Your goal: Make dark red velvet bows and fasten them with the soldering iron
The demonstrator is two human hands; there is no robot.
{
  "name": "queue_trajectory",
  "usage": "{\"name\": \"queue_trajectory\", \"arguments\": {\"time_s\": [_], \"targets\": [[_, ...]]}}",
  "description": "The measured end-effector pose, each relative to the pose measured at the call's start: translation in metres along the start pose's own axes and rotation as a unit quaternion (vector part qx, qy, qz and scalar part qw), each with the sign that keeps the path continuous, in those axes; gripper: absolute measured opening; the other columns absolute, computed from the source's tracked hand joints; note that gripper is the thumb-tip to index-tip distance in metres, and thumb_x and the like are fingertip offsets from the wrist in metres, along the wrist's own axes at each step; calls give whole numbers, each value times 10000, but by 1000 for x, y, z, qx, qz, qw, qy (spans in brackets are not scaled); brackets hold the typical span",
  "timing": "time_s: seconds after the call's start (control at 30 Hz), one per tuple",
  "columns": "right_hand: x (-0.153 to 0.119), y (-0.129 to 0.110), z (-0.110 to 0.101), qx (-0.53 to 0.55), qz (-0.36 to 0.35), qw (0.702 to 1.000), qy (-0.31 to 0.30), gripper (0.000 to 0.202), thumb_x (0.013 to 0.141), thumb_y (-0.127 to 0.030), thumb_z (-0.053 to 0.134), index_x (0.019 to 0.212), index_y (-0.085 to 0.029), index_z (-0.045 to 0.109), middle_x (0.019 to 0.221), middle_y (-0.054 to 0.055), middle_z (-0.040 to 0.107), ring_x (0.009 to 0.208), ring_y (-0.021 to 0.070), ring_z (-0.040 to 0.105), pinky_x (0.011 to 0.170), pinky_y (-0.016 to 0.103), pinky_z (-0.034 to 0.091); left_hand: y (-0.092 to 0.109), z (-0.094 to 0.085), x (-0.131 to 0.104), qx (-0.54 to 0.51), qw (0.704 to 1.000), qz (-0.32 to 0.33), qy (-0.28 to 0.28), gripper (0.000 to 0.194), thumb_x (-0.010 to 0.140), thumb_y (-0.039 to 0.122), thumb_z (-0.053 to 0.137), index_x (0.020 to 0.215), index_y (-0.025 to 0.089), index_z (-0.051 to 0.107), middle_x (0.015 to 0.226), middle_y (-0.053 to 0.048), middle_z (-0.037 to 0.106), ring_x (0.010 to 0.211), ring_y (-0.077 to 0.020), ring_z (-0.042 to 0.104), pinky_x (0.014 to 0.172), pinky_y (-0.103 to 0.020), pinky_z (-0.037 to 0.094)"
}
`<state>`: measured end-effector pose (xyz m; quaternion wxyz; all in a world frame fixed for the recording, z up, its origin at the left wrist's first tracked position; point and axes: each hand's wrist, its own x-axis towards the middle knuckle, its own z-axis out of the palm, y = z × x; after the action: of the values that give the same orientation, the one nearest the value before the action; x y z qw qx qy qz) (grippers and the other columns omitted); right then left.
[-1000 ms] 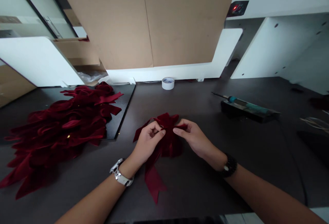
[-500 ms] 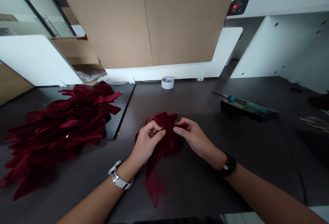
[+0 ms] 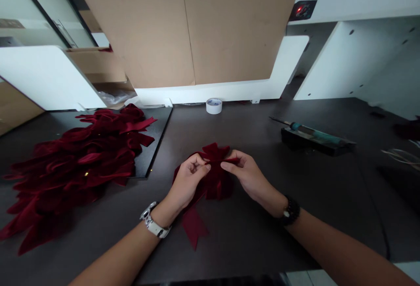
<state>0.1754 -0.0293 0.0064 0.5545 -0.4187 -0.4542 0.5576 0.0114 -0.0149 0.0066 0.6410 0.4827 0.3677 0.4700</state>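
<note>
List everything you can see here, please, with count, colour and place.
table: 1, dark, below
bow: 1, dark red, centre
board: 1, black, left
bow pile: 1, dark red, partly on board
tape: 1, white, table's back
stand: 1, black, right
soldering iron: 1, black and teal, on stand
cables: count unclear, pale, right edge
cardboard sheet: 1, brown, behind table
boxes: count unclear, brown, back left
bag: 1, clear, back left
partition: count unclear, white, behind table
cabinet: 1, white, right
device: 1, black, top right
door: 1, pale, top left
watch: 1, silver and white, left wrist
wristband: 1, black, right wrist
left grip: 1, bare, on bow
right grip: 1, bare, on bow
</note>
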Motion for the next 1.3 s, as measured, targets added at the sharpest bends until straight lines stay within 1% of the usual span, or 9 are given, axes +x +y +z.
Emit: {"name": "queue_trajectory", "arguments": {"time_s": [0.1, 0.2, 0.43, 0.63, 0.77, 0.9, 1.1, 1.23, 1.3], "targets": [[-2, 0, 2, -22, -14, 1000, 3, 286, 629, -310, 754, 624, -173, 503, 663, -14, 551, 609, 102, 487, 603, 238, 408, -1, 1, 0, -22, 999, -32, -2, 296, 676, 263, 726, 659, 157, 449, 576, 65, 439, 539, -54, 368, 538, -182, 297], [-3, 0, 3, -50, -42, 998, 1, 261, 650, -317, 734, 634, -177, 514, 651, -11, 541, 603, 107, 483, 592, 242, 411, -1, 2, 0, -45, 998, -52, -11, 280, 672, 252, 738, 707, 157, 477, 602, 62, 455, 546, -53, 378, 548, -186, 307], [-4, 1, 3, -83, -74, 994, -3, 248, 683, -326, 709, 655, -186, 506, 650, -14, 523, 602, 111, 479, 593, 244, 416, -3, 4, -3, -76, 995, -47, -34, 266, 686, 261, 738, 776, 160, 509, 740, 31, 521, 640, -64, 461, 621, -192, 367], [-4, 3, 2, -109, -71, 991, -15, 249, 698, -333, 689, 656, -187, 493, 659, -10, 527, 612, 116, 487, 590, 244, 413, -7, 6, -3, -32, 999, 2, -26, 236, 725, 257, 695, 780, 171, 482, 759, 24, 520, 662, -78, 468, 624, -198, 377], [-10, 4, 10, -141, -112, 984, 0, 227, 727, -302, 662, 648, -187, 483, 650, -8, 520, 615, 119, 488, 590, 245, 409, -10, 7, -3, -18, 1000, 15, -16, 213, 707, 211, 691, 795, 173, 500, 757, 22, 554, 679, -93, 499, 653, -207, 405], [-16, 5, 17, -169, -150, 974, 1, 177, 761, -263, 641, 671, -186, 509, 692, 10, 562, 673, 134, 535, 640, 258, 430, -10, 7, -3, 3, 1000, 6, -20, 246, 692, 203, 671, 920, 167, 584, 779, 1, 607, 722, -131, 544, 697, -243, 436], [-16, 5, 16, -188, -162, 968, 17, 181, 772, -280, 638, 681, -188, 511, 697, 18, 572, 678, 144, 545, 639, 265, 436, -9, 5, -4, 73, 997, 29, -19, 109, 736, 239, 605, 810, 160, 610, 735, 1, 600, 712, -138, 528, 708, -245, 419], [-13, 8, 11, -196, -172, 965, 41, 201, 781, -294, 641, 678, -188, 504, 687, 16, 563, 665, 142, 535, 631, 263, 434, -10, 4, -3, 67, 998, 15, 9, 153, 782, 296, 546, 748, 160, 607, 745, -19, 581, 762, -159, 529, 739, -258, 418], [-12, 9, 9, -189, -171, 966, 51, 200, 783, -298, 644, 686, -189, 508, 696, 17, 570, 672, 142, 540, 636, 263, 437, -8, 4, -3, 99, 995, 34, 4, 181, 804, 322, 557, 748, 160, 616, 788, -30, 568, 807, -166, 520, 776, -266, 412]]}}
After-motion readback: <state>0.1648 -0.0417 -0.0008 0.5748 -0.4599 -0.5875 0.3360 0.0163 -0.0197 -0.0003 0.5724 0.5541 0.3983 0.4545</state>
